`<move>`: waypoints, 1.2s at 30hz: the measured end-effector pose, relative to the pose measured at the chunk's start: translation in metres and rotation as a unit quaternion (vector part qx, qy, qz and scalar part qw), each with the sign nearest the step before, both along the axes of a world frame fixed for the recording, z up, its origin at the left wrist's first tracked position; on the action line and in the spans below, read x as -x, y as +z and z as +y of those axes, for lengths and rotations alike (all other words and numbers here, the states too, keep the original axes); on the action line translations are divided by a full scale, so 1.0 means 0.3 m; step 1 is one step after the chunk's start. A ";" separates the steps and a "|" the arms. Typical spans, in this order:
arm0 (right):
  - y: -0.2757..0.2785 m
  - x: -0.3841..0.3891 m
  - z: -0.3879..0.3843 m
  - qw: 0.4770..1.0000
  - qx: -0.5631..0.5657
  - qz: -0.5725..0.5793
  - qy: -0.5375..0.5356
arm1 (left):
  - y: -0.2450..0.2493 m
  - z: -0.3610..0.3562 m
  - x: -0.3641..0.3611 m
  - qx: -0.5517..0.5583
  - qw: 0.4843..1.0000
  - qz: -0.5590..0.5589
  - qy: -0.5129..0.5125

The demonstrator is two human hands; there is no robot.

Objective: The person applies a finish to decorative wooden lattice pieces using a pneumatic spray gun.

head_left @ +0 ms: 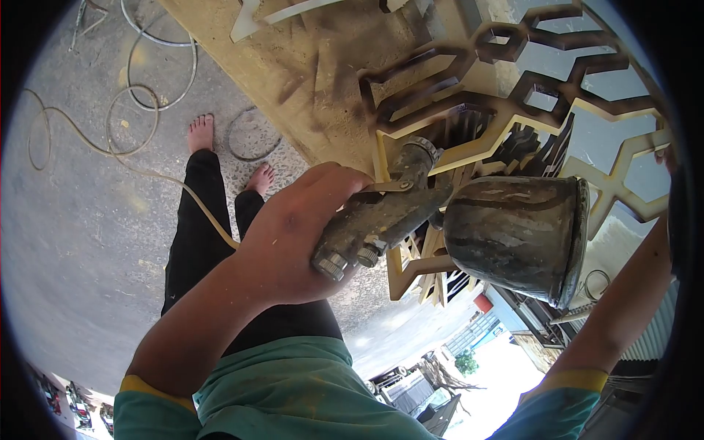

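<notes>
My left hand (293, 227) is wrapped round a stained spray gun (381, 220), with a finger at its trigger. The gun lies on its side, its nozzle aimed away from me toward a cut-out lattice panel. A dark, paint-crusted cup (510, 231) is joined to the gun on the right. The lattice panel (484, 101) is cream with brown-shaded edges and hexagonal openings. At the far right edge, the fingers of my right hand (665, 158) are closed on the panel's border; most of that hand is hidden in the dark rim of the view.
Beneath the panel is a tan board (323, 95) dusted with brown overspray. A pale air hose (183, 183) runs from near my left wrist to loops on the concrete floor (88, 242). My bare feet (201, 132) are beside the board. More cut pieces stand stacked under the panel.
</notes>
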State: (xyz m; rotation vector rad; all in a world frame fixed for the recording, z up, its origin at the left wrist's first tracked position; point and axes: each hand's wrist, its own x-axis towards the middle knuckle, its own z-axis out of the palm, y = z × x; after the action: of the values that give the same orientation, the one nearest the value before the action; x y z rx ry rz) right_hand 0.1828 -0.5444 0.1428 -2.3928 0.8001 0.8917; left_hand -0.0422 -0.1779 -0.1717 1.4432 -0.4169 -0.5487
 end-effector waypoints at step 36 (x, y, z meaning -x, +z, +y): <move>-0.028 -0.002 -0.010 1.000 -0.017 0.002 0.021 | -0.112 0.153 0.134 -0.042 0.998 0.037 -0.004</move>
State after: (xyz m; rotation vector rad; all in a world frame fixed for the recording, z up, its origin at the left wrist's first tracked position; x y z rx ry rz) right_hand 0.1835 -0.5473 0.1344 -2.3872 0.7337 0.9197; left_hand -0.0824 -0.1318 -0.2052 1.4962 -0.3443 -0.6315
